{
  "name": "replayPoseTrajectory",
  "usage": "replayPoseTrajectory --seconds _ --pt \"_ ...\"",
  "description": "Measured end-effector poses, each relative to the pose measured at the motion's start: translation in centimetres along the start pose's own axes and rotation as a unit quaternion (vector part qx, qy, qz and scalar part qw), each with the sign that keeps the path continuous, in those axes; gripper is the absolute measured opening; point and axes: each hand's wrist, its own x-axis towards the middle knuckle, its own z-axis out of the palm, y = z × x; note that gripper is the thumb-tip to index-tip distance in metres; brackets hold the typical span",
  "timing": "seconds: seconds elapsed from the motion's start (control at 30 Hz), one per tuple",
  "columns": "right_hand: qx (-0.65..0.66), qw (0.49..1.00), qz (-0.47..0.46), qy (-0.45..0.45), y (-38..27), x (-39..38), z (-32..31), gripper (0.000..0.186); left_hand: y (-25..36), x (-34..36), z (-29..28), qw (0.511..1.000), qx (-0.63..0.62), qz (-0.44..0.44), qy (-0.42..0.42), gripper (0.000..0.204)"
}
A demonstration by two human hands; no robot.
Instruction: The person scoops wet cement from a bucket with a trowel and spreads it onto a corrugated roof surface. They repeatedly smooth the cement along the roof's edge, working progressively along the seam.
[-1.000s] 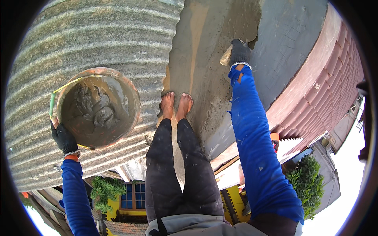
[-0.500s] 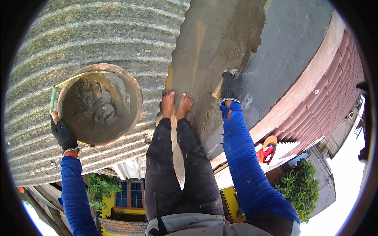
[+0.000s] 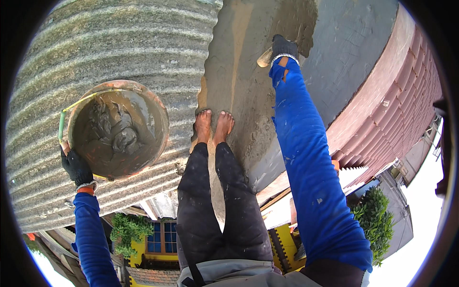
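Observation:
My left hand (image 3: pixel 76 166), in a dark glove with bare fingertips, is closed on the bucket's thin handle (image 3: pixel 62 125) beside its green grip. The round bucket (image 3: pixel 166 119) holds wet grey mortar (image 3: pixel 114 131) and rests on the corrugated roofing. My right hand (image 3: pixel 284 48), gloved too, is stretched far ahead and closed around a wooden-handled trowel (image 3: pixel 264 58). The handle's end sticks out to the left of my fist; the blade is hidden behind the hand. Beneath it lies a strip of wet grey mortar (image 3: pixel 258 91).
My bare feet (image 3: pixel 213 126) stand on the mortared strip. Corrugated roofing (image 3: pixel 181 62) extends to the left. Smooth grey surfacing (image 3: pixel 349 52), a pinkish edge (image 3: pixel 370 91) and reddish tiles (image 3: pixel 406 100) lie to the right. Behind me are a yellow wall (image 3: pixel 138 248), a window and green foliage (image 3: pixel 373 222) lower down.
My right hand has moved forward along the mortared strip with the trowel, and the arm is straighter. My left hand stays on the bucket handle; the view has shifted slightly.

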Motion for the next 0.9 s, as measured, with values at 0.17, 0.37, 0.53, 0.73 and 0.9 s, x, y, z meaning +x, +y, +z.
replayPoseTrajectory --seconds 0.17,0.37,0.53,0.73,0.9 --pt "0.076 0.996 0.035 0.011 -0.2 -0.5 0.0 0.045 0.0 -0.1 0.0 0.998 -0.06 -0.035 -0.011 0.053" --pt "0.138 0.987 0.049 0.06 -0.4 -2.1 0.4 0.049 -0.1 -0.2 0.0 0.996 -0.076 -0.042 -0.018 0.051" --pt "0.188 0.979 -0.013 0.08 0.3 -4.3 0.6 0.051 -0.3 -0.1 0.0 1.0 -0.008 0.017 0.0 0.051" --pt "0.105 0.981 -0.106 0.12 2.3 -7.5 -0.5 0.047 0.7 -0.5 0.8 0.996 -0.074 -0.039 -0.011 0.052" --pt "0.024 0.982 -0.176 0.059 2.8 -15.4 -3.9 0.049 1.6 -1.0 1.2 1.0 -0.019 0.011 0.006 0.051"
